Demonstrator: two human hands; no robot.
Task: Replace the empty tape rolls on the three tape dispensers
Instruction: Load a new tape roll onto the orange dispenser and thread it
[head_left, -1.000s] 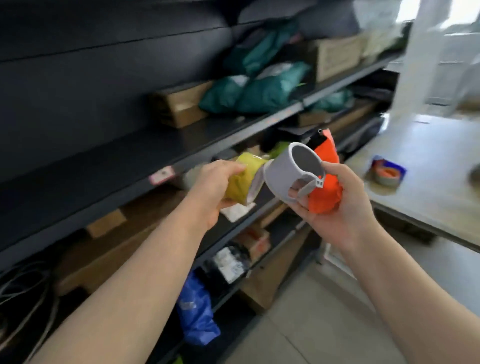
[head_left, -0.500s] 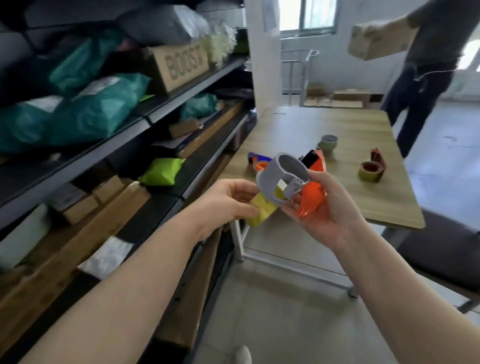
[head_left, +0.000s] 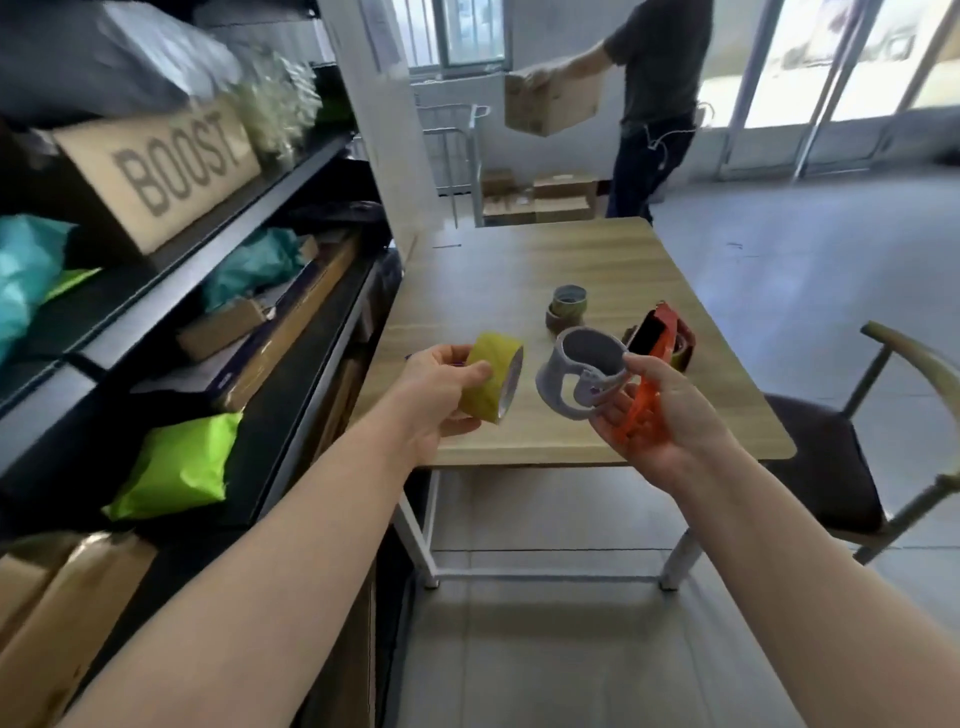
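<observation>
The left grip (head_left: 441, 395) was wrapped around a yellow tape roll (head_left: 493, 376), thumb on the near side and fingers over the top, with the roll tilted so its open core faced right. The right grip (head_left: 662, 423) was closed under an orange tape dispenser (head_left: 640, 415), fingers curled beneath its body and the thumb lying along the rim of the dispenser's gray hoop (head_left: 574, 387), whose dark hollow pointed up. Roll and hoop were held near each other but apart, both in the air over the near edge of the wooden worktop (head_left: 519, 260).

On the worktop behind them, two small tape rings (head_left: 569, 306) were stacked one on the other. A dark red dispenser (head_left: 688, 340) stood just behind the orange one and was mostly hidden by it.

A chair (head_left: 831, 457) with a dark seat stood at the worktop's right side. To the left ran black shelving (head_left: 291, 171) carrying a cardboard box marked BOOST (head_left: 156, 166), teal bags (head_left: 26, 270) and, lower down, a lime-green bag (head_left: 176, 467). At the far end of the room another person (head_left: 657, 88) stood holding a cardboard carton (head_left: 550, 106) out in front, with more cartons (head_left: 540, 200) on the floor nearby.
</observation>
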